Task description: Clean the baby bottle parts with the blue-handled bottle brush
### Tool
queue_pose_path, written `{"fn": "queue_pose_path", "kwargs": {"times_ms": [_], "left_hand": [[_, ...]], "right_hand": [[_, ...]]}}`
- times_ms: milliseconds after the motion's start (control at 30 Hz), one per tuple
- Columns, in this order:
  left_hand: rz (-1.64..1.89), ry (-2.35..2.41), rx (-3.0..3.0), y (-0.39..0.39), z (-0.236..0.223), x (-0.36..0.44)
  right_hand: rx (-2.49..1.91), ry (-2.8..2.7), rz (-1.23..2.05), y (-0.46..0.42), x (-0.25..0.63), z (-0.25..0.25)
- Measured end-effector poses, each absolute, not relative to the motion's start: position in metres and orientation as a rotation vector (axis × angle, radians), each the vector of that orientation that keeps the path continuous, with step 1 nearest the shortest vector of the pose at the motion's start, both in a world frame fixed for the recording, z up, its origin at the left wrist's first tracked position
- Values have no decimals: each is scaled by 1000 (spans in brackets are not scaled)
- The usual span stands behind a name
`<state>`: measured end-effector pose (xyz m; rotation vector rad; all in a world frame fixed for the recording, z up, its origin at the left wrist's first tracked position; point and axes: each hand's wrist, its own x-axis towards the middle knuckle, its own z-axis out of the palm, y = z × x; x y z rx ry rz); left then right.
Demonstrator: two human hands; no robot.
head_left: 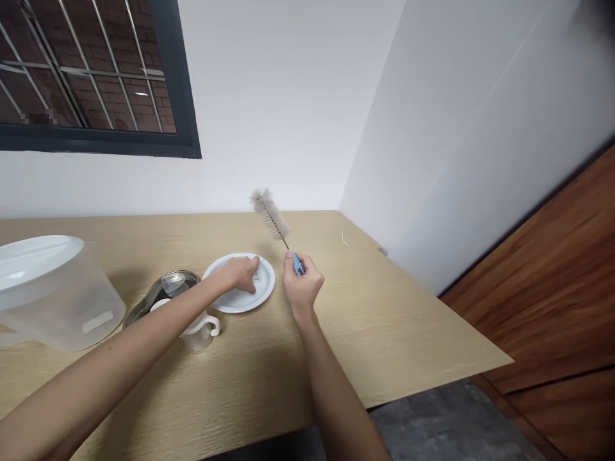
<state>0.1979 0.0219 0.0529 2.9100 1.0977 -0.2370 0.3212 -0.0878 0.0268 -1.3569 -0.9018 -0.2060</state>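
My right hand (pixel 302 285) is wrapped around the blue handle of a bottle brush (pixel 271 214), whose white bristles point up and to the left above the table. Over a white plate (pixel 218 266), my left hand (pixel 240 274) reaches down with thumb and forefinger apart. A small clear object (pixel 258 276) lies on the plate right by those fingertips; its kind and whether I touch it cannot be made out. Beneath my left forearm stands a clear cup with a white hooked handle (pixel 214 325), partly hidden.
A metal kidney-shaped tray (pixel 156 293) with a clear piece in it sits left of the plate. Further left is a large translucent container with a white lid (pixel 43 256). A thin white strip (pixel 344 239) lies at the back right of the wooden table (pixel 384 320). Walls border the back and right.
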Motion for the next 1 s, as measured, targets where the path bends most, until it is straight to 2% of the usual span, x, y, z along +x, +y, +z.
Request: {"fn": "queue_pose_path", "kwargs": {"times_ms": [333,600,833,1000], "left_hand": [[-49,1113,2674,39,85,155],[156,1151,2516,54,90,95],[565,1062,2142,50,83,39],[916,1044,1760,28,54,13]], "right_hand": [[-1377,-934,-221,-88,317,26],[-1372,-957,-232,-86,311,24],[-1347,-1148,-237,-86,308,17],[-1310,-1399,-322,-88,302,15]]}}
